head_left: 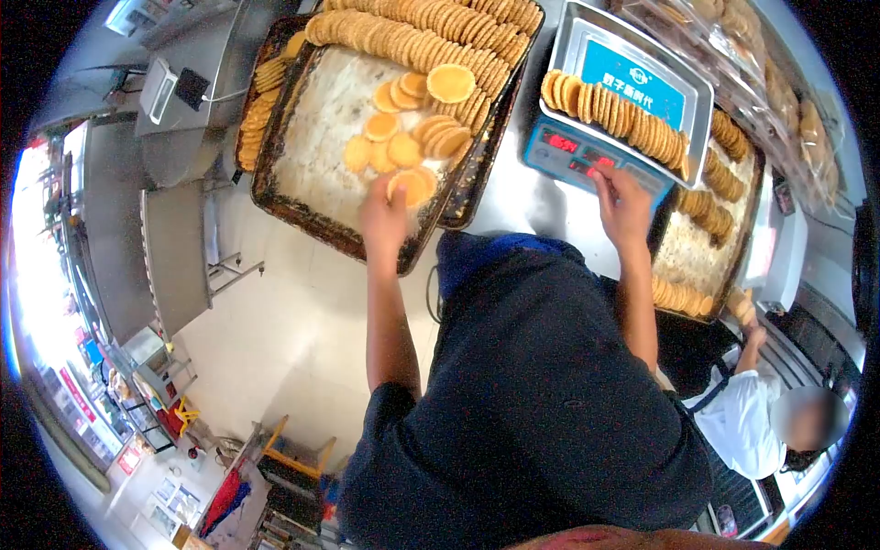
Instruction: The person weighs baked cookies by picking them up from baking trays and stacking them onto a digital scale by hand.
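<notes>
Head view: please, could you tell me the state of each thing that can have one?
Scale, red digits lit.
Metal tray, on the scale, partly filled.
Left baking tray, partly filled.
Right baking tray, partly filled.
Loose biscuits, mostly flat, some overlapping.
Left hand, at a biscuit, grip unclear.
Right hand, at the scale's front, no held thing visible.

strong light burns out to white at the far left of the frame. the metal counter point(513, 194) glares near upper centre, a soft shadow lying left of my right hand point(625, 203); plastic bags point(775, 82) shine at upper right. my black shirt point(559, 385) is grainy, a person's head point(808, 427) at lower right is blurred, and the lens bends the edges.
</notes>
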A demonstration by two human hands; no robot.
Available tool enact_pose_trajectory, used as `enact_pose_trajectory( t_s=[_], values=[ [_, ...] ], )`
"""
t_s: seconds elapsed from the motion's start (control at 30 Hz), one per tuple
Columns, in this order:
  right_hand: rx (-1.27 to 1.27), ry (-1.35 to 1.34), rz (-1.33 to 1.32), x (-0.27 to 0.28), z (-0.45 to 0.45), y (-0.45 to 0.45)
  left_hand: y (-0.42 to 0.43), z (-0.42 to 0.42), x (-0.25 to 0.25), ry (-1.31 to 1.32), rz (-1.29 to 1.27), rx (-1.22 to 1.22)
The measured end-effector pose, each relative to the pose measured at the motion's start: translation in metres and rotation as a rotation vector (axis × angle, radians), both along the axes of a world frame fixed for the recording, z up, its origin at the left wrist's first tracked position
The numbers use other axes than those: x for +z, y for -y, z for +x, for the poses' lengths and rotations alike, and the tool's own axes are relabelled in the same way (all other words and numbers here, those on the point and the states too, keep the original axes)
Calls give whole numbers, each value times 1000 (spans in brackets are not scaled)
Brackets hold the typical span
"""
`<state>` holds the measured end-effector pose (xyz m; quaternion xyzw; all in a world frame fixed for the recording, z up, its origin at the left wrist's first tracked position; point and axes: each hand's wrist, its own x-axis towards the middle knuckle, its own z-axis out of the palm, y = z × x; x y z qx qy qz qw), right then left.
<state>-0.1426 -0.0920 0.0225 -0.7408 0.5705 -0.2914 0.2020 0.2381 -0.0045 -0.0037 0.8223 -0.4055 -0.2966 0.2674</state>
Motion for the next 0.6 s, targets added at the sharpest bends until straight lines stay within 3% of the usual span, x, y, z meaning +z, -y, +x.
enact_pose_trajectory(
  t_s=[0.1,0.23,0.3,0.33,0.4,0.5,0.6],
  values=[
    [-10,19,33,1,1,-1,-5,15,-30,-154,-107,35],
    [-19,40,47,2,2,-2,-2,9,-24,-21,-62,-52],
    [-5,35,33,2,2,-1,8,-7,-8,561,-230,-138],
    [-5,36,31,3,3,0,15,-11,-3,563,-232,-138],
    [-5,5,56,5,3,0,32,-18,-1,312,-307,-142],
    [34,16,8,1,3,2,57,-35,-7,241,-472,-131],
    [11,43,22,3,1,1,69,-40,-6,215,-454,-159]
  ],
)
